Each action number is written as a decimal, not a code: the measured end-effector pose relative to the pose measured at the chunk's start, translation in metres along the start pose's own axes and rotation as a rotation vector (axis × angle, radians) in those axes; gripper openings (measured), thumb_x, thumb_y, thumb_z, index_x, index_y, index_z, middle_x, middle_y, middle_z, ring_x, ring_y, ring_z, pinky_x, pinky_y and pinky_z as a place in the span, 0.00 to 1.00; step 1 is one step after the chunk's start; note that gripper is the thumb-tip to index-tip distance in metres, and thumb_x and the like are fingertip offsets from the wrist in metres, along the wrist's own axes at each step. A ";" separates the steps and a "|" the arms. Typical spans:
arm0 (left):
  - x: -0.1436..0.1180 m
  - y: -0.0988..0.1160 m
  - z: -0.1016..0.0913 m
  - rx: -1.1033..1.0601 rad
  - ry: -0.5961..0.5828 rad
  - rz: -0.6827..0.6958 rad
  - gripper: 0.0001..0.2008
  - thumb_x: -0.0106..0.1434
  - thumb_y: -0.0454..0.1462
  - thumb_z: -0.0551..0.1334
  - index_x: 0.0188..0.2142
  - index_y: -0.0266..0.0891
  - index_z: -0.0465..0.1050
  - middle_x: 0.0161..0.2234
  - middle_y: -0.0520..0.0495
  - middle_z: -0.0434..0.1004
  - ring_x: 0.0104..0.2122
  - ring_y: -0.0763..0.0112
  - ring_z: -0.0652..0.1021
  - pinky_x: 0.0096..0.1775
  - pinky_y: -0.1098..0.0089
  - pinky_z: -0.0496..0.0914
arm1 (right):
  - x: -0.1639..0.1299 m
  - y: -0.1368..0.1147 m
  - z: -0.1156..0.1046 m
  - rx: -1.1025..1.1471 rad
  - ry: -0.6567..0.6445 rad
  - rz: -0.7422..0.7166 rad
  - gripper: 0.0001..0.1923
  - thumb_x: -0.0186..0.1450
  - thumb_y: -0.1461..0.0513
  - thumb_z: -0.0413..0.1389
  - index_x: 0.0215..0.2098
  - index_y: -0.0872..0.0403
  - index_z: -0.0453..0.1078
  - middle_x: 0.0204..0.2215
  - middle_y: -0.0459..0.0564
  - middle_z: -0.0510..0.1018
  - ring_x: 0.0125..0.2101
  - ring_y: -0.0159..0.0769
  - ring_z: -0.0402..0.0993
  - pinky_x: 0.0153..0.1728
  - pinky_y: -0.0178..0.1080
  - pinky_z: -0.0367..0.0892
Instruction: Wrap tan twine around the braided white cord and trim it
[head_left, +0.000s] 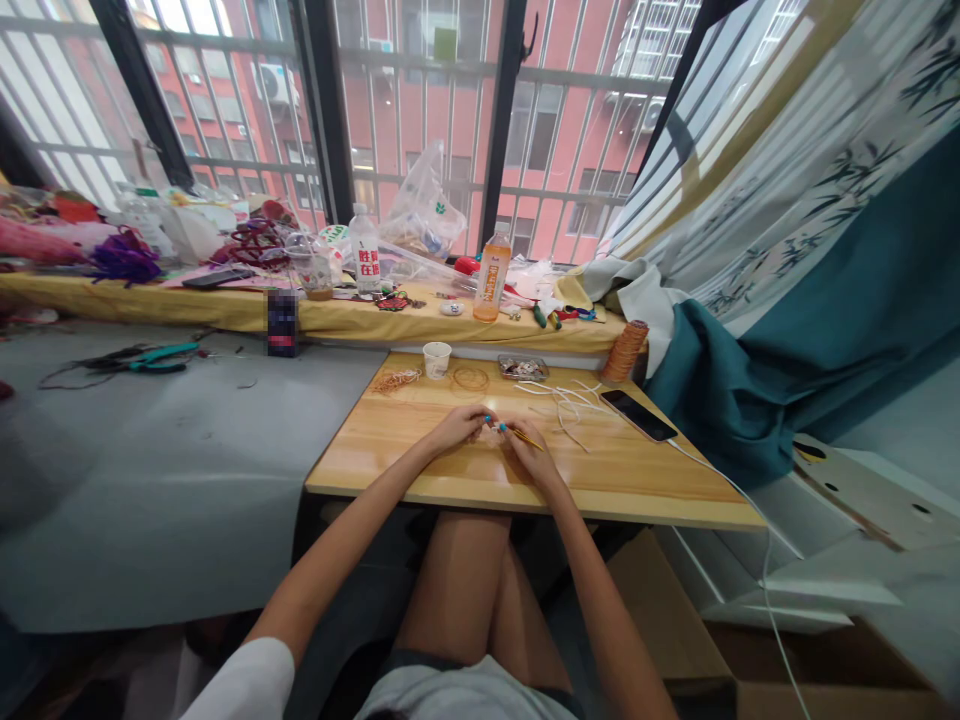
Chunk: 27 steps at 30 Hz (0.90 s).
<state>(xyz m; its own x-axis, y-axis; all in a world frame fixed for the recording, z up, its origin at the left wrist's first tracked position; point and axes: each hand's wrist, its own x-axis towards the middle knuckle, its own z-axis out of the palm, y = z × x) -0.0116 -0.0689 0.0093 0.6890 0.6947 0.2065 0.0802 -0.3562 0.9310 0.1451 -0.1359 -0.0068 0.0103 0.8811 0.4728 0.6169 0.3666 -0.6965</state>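
A: Holding what, and where?
B: Left hand [459, 425] and right hand [526, 452] fingers pinch a thin yellow strand [525, 437] together above the tabletop [390, 440], near the paper cup [436, 359], for close work.

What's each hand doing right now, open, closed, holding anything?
Left hand: closed, fingers pinching a small blue-tipped piece against the other hand; what it is cannot be told.
Right hand: closed on a thin yellow stick.

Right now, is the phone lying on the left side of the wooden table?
No, the phone lies near the right edge of the wooden table.
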 end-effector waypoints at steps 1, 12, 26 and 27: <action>0.000 0.001 0.000 -0.024 0.015 -0.010 0.10 0.56 0.35 0.50 0.33 0.33 0.66 0.15 0.58 0.57 0.15 0.81 0.60 0.18 0.79 0.54 | 0.000 0.000 0.000 -0.001 0.006 0.000 0.12 0.59 0.58 0.46 0.31 0.54 0.68 0.29 0.49 0.71 0.33 0.35 0.65 0.35 0.36 0.58; 0.000 0.002 -0.002 0.056 0.059 0.043 0.09 0.53 0.37 0.55 0.31 0.33 0.68 0.18 0.56 0.63 0.17 0.81 0.63 0.21 0.78 0.57 | 0.000 0.003 0.001 0.012 -0.029 -0.013 0.11 0.59 0.57 0.47 0.32 0.53 0.69 0.32 0.49 0.72 0.35 0.35 0.66 0.38 0.37 0.59; 0.000 -0.005 -0.017 0.476 0.228 0.181 0.12 0.56 0.30 0.50 0.36 0.35 0.69 0.37 0.46 0.72 0.39 0.71 0.70 0.43 0.70 0.62 | 0.000 -0.005 -0.002 0.451 0.225 0.295 0.13 0.50 0.56 0.53 0.32 0.53 0.64 0.26 0.45 0.70 0.25 0.31 0.68 0.26 0.34 0.63; -0.003 -0.003 -0.015 0.494 0.184 0.230 0.12 0.56 0.30 0.50 0.37 0.36 0.69 0.38 0.46 0.71 0.39 0.71 0.70 0.43 0.71 0.62 | -0.001 -0.008 -0.002 0.477 0.203 0.301 0.13 0.50 0.56 0.54 0.32 0.53 0.64 0.26 0.45 0.70 0.25 0.30 0.68 0.27 0.33 0.63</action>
<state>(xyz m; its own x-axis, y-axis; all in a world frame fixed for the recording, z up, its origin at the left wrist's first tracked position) -0.0248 -0.0609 0.0106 0.5955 0.6462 0.4773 0.3005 -0.7302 0.6136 0.1420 -0.1402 -0.0007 0.3088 0.9097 0.2776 0.1422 0.2444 -0.9592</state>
